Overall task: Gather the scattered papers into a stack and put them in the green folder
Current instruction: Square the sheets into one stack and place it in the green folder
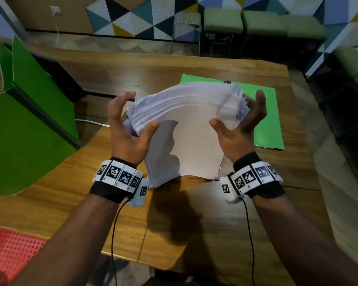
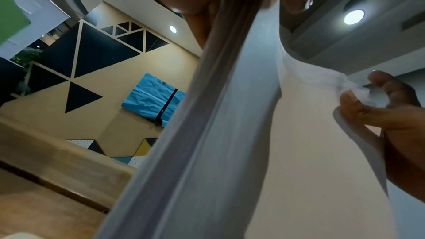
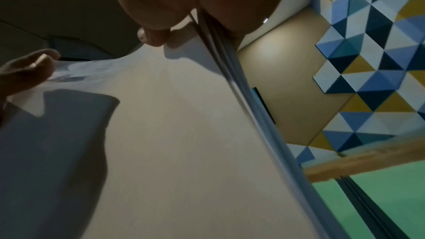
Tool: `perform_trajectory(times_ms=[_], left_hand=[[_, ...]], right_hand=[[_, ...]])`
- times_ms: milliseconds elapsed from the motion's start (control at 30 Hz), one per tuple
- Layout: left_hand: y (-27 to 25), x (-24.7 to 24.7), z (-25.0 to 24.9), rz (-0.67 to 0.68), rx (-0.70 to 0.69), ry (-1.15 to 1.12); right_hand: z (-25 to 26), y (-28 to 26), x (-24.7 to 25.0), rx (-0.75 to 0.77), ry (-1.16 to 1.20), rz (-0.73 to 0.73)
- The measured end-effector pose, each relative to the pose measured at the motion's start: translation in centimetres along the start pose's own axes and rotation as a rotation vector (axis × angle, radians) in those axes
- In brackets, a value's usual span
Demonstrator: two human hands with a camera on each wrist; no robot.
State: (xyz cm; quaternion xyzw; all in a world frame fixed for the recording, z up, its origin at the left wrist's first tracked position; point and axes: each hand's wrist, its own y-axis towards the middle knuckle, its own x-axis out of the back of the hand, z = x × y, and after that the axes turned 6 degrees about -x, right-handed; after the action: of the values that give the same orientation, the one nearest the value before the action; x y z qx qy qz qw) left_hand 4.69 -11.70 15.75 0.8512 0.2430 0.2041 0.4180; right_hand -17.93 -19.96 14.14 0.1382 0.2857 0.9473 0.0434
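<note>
A thick stack of white papers (image 1: 186, 139) stands on its lower edge on the wooden table (image 1: 194, 234), bowed and leaning away from me. My left hand (image 1: 142, 110) grips the stack's left side, thumb on the front sheet and fingers curled round the edge. My right hand (image 1: 236, 108) grips the right side the same way. The green folder (image 1: 266, 124) lies flat and closed on the table just behind the stack, to the right. Up close, the stack's edge (image 2: 230, 134) fills the left wrist view, and the front sheet (image 3: 184, 134) and the folder (image 3: 379, 197) show in the right wrist view.
Large green panels (image 1: 29, 124) stand at the table's left. A red mesh item (image 1: 8, 252) lies at the bottom left. Green-cushioned seats (image 1: 262, 23) and a metal stool (image 1: 186, 27) stand beyond the far edge. Wrist cables hang over the near edge.
</note>
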Motion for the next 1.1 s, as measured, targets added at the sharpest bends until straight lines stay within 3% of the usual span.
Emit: perform_trajectory(times_ms=[100, 300, 567, 700, 900, 1100], left_hand=[[0.7, 0.0, -0.3, -0.01, -0.065, 0.034], [1.7, -0.6, -0.9, -0.097, 0.028, -0.013], [1.2, -0.4, -0.2, -0.048, 0.041, -0.005], [1.3, -0.3, -0.1, 0.007, 0.004, 0.111], [1.5, -0.3, 0.3, 0.004, -0.034, 0.261], [1.6, 0.0, 0.5, 0.054, -0.112, 0.224]], right_hand=[[0.7, 1.2, 0.2, 0.156, -0.03, 0.028], [0.4, 2.0, 0.5, 0.263, -0.168, 0.06], [0.2, 1.8, 0.8, 0.305, -0.127, 0.055], [0.6, 2.0, 0.7, 0.322, -0.052, 0.065], [0.9, 2.0, 1.2, 0.293, -0.279, 0.158], [0.0, 2.3, 1.5, 0.332, -0.195, 0.119]])
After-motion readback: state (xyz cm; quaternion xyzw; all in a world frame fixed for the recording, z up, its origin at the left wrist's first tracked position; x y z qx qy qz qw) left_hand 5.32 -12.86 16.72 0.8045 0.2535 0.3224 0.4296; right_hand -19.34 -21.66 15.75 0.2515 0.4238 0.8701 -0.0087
